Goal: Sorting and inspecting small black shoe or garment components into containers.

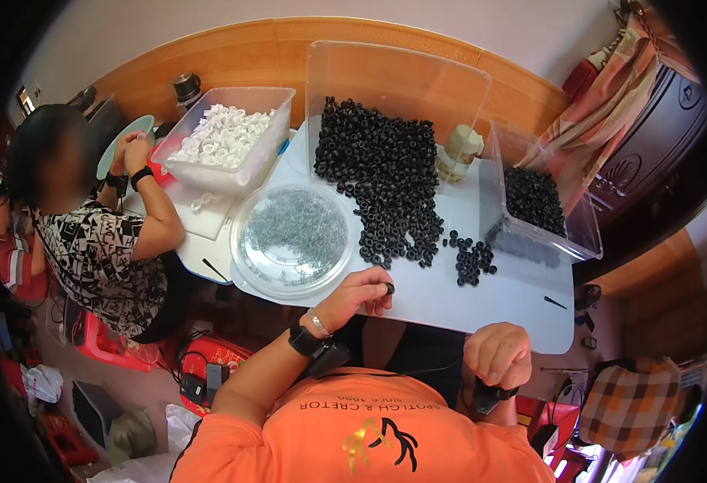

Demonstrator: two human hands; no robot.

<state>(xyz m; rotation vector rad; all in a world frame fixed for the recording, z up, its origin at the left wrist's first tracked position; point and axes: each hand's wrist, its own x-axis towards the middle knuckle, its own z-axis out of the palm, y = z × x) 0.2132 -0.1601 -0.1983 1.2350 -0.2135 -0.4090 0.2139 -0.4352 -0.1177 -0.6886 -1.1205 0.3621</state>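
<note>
At the table's front edge, my left hand pinches a small black ring-shaped part between thumb and fingertips. My right hand hangs just off the edge further right, its fingers curled closed; anything inside them is hidden. A heap of similar black rings spills from a clear tub lying on its side. A smaller group of black rings lies to its right. Left of the heap, a round clear plastic tray holds many tiny clear pieces.
On the right, another tilted clear bin contains black rings. White ring parts fill a translucent tub at the back left. A co-worker sits left, hands over a pale green bowl. A thin black tool lies right.
</note>
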